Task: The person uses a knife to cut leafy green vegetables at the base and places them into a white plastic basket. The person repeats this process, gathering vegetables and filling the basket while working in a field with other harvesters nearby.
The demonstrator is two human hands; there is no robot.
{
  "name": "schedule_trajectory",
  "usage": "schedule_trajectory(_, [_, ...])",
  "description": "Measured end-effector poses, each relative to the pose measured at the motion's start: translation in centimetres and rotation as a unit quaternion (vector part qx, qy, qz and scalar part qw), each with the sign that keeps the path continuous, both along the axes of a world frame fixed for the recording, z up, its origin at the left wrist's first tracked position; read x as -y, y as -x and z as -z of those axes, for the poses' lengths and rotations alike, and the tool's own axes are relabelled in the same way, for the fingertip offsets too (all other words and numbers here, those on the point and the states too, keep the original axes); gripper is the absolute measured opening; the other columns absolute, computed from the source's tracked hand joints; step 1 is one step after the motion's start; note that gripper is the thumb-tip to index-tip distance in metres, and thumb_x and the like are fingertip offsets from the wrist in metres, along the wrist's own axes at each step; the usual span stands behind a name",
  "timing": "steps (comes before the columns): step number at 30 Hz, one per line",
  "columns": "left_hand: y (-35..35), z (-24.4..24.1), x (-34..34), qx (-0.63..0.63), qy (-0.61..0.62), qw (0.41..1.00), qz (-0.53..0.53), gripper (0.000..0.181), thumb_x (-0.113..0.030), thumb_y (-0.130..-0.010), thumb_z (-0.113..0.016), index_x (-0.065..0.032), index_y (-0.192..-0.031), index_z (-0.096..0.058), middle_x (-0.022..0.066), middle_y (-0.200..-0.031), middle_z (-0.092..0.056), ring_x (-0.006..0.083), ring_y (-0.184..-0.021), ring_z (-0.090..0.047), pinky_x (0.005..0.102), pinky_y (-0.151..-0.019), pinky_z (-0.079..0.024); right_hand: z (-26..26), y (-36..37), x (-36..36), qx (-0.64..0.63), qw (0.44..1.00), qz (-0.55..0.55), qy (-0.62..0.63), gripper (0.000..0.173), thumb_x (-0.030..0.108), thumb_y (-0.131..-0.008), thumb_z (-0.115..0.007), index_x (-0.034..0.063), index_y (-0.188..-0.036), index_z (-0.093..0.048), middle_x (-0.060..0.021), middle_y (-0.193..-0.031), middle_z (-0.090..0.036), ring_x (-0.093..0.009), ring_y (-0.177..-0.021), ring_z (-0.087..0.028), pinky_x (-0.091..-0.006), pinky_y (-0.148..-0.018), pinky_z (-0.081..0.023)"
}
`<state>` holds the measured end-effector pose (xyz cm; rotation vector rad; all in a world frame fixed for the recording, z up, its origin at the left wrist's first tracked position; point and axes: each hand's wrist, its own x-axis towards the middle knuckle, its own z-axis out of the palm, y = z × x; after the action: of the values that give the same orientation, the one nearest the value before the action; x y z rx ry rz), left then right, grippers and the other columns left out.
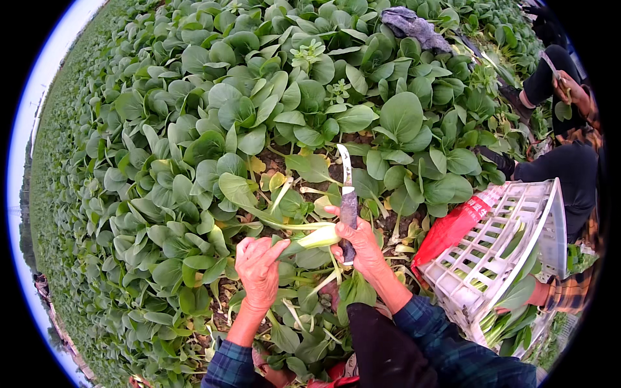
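A cut head of bok choy [318, 236] lies roughly level between my two hands, its pale base towards the right. My left hand [258, 271] grips it by the leaf end. In my right hand [360, 245] is a short curved knife [348, 208], blade pointing away from me; its dark handle looks wrapped. My right thumb presses near the base of the bok choy. One long-stalked leaf [237, 191] splays out to the far left of the head. Below my hands, loose leaves and trimmed stalks [293, 315] cover the soil.
At the right stands a white plastic crate [478, 257] with greens inside and a red printed bag [451, 225] against its side. A co-worker's hand [538, 292] reaches into it; their other hand [570, 87] holds a blade. Grey cloth [417, 29] lies on growing bok choy [165, 131].
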<state>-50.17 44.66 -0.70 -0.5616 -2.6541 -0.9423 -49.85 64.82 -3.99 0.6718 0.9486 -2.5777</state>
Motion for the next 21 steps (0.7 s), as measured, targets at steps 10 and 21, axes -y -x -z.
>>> schedule_trajectory(10, [-1.5, -6.7, -4.2, 0.153, 0.228, 0.958, 0.081, 0.083, -0.015, -0.060, -0.074, -0.0048, -0.131, -0.033, 0.0179, -0.123, -0.041, 0.0349, -0.122, -0.034, 0.0575, -0.103, -0.015, -0.8, -0.2, 0.2, 0.021, 0.994, -0.097, -0.036, 0.024, 0.013, -0.073, -0.073, 0.0008, -0.088, -0.058, -0.0020, -0.065, -0.054, -0.009, -0.041, -0.049, -0.0214, -0.034, -0.038])
schedule_trajectory(21, [11.6, 3.4, 5.4, 0.131, 0.514, 0.847, -0.031, 0.075, -0.005, -0.066, -0.062, 0.0025, -0.134, -0.030, 0.0092, -0.063, -0.059, 0.0246, -0.059, -0.060, 0.0354, -0.054, -0.046, 6.2, 4.8, 6.1, -0.150, 0.772, -0.276, -0.552, 0.040, 0.035, -0.081, -0.061, -0.0028, -0.071, -0.054, -0.0185, -0.065, -0.057, -0.033, -0.061, -0.058, -0.0442, -0.059, -0.044])
